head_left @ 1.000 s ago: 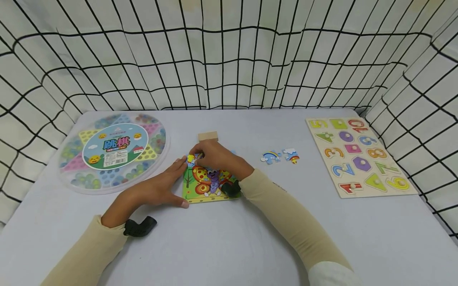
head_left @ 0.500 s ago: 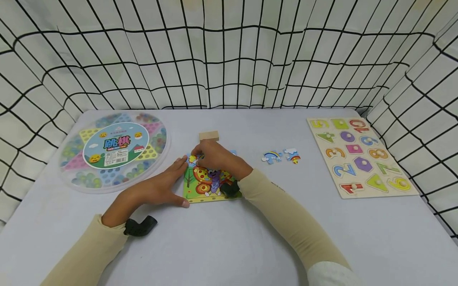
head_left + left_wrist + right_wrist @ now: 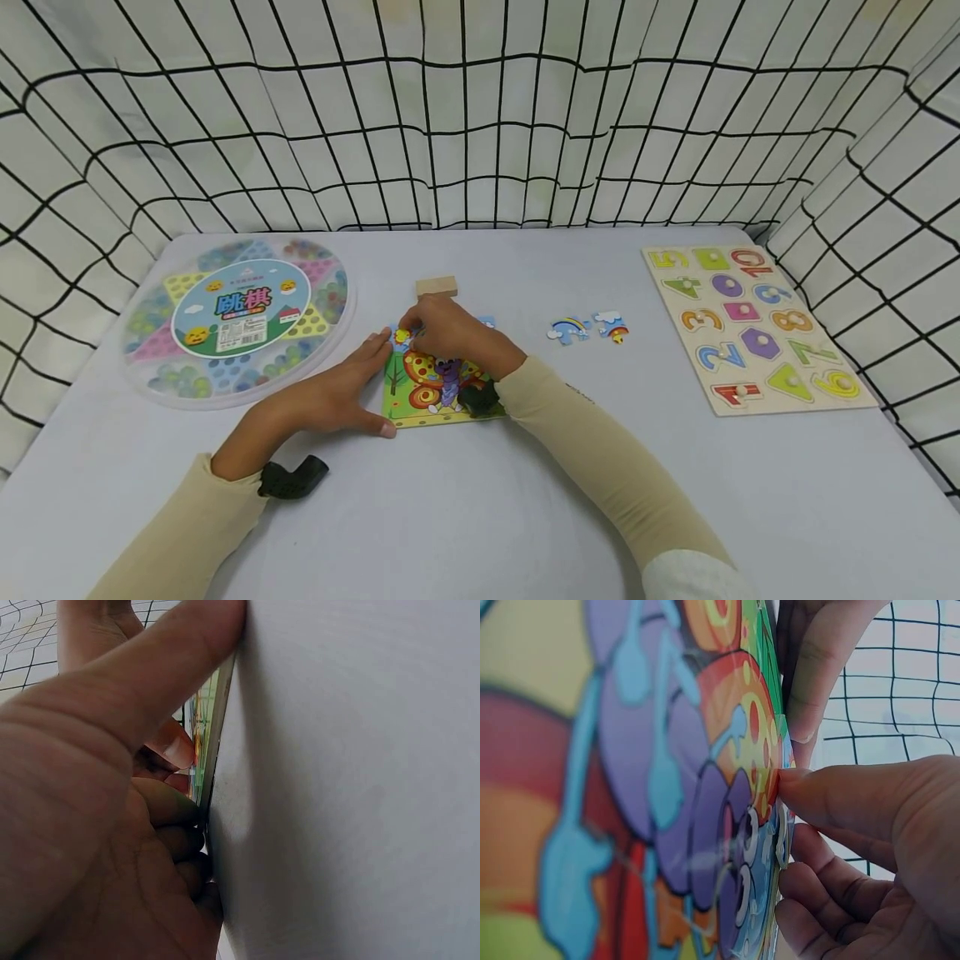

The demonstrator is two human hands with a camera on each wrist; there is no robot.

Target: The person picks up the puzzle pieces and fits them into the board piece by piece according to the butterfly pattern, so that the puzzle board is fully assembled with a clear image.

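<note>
A jigsaw puzzle board [image 3: 405, 396] with a purple butterfly picture lies at the middle of the table. My left hand [image 3: 337, 396] rests along its left side, thumb spread from the other fingers and near the lower left corner. In the left wrist view the left fingers [image 3: 176, 806] touch the board's edge. My right hand [image 3: 446, 329] is over the upper left of the board and pinches a puzzle piece [image 3: 783, 834] at its surface. Most of that piece is hidden by the fingers. Beside it a yellow chick [image 3: 402, 336] shows on the picture.
Two loose puzzle pieces [image 3: 568, 330], one with a rainbow, lie right of the board. Behind it sits a small wooden block [image 3: 437, 287]. A round Chinese checkers box [image 3: 242, 307] stands left, a number-and-shape peg board [image 3: 761, 329] right. Black netting [image 3: 465, 133] surrounds the table.
The right hand makes only slight shifts at the board's upper left. The left hand and the board stay in place.
</note>
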